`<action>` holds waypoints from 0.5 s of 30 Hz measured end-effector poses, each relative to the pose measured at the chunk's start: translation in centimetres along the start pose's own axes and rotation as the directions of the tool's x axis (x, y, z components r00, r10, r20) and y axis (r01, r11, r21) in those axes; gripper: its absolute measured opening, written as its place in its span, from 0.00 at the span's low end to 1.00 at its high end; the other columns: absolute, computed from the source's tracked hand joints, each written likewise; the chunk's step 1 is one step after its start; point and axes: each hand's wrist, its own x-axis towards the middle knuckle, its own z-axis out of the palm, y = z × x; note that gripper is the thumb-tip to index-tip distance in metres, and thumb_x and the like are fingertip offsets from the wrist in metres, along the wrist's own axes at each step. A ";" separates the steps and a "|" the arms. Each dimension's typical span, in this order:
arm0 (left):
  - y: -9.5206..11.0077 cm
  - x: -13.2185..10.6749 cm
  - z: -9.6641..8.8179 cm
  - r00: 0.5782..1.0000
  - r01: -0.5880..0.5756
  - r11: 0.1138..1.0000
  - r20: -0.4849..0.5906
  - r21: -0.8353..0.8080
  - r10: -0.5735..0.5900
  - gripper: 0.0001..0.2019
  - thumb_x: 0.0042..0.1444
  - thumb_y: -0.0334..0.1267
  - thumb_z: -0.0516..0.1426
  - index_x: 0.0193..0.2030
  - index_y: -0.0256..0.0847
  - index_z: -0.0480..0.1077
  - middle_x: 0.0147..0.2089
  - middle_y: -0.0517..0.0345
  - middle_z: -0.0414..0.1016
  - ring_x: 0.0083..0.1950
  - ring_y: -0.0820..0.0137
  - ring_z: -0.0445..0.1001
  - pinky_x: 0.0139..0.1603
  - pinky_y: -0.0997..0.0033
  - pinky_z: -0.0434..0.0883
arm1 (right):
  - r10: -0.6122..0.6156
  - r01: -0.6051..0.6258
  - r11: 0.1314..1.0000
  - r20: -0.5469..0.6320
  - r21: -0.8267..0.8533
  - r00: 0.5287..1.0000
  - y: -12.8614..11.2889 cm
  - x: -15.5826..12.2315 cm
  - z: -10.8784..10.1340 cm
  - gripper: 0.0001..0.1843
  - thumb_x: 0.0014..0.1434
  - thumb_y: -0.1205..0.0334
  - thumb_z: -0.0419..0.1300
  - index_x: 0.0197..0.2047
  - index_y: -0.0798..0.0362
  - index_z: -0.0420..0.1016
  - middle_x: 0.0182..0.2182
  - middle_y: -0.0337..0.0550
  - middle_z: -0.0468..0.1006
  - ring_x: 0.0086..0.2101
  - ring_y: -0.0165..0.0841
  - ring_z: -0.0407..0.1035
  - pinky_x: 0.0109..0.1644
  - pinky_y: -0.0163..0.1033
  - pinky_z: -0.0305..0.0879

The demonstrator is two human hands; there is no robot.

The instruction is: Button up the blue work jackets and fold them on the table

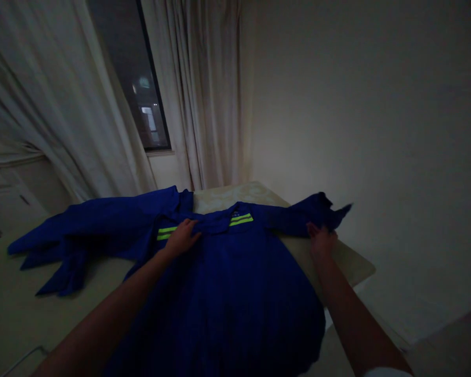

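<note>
A dark blue work jacket (227,283) with yellow-green reflective strips on its chest lies spread out, its collar at the far side and its body reaching toward me. My left hand (181,238) rests on the chest just below the collar, beside the left strip, thumb apart from the fingers. On the right, my right hand (322,242) is closed on the jacket's sleeve (298,214) near the cuff, which sticks up beyond the fingers. Dim light hides the finer folds and part of the right fingers.
Another spread of blue cloth (113,225) lies to the left on the pale patterned bed or table surface (235,193). Its right corner (363,264) is near a plain wall (357,104). Curtains (208,94) flank a dark window (141,94). A thin cable (23,358) lies at lower left.
</note>
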 end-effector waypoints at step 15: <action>0.0 12.0 -2.1 0.943 -0.042 0.821 -0.294 -0.569 -0.156 0.33 0.68 0.39 0.54 0.76 0.38 0.48 0.68 0.38 0.69 0.63 0.63 0.73 0.59 0.61 0.73 | 0.003 0.112 0.873 0.236 -0.474 0.972 1.0 -3.4 1.0 0.49 0.53 0.49 0.61 0.73 0.61 0.54 0.31 0.43 0.84 0.24 0.35 0.71 0.32 0.39 0.68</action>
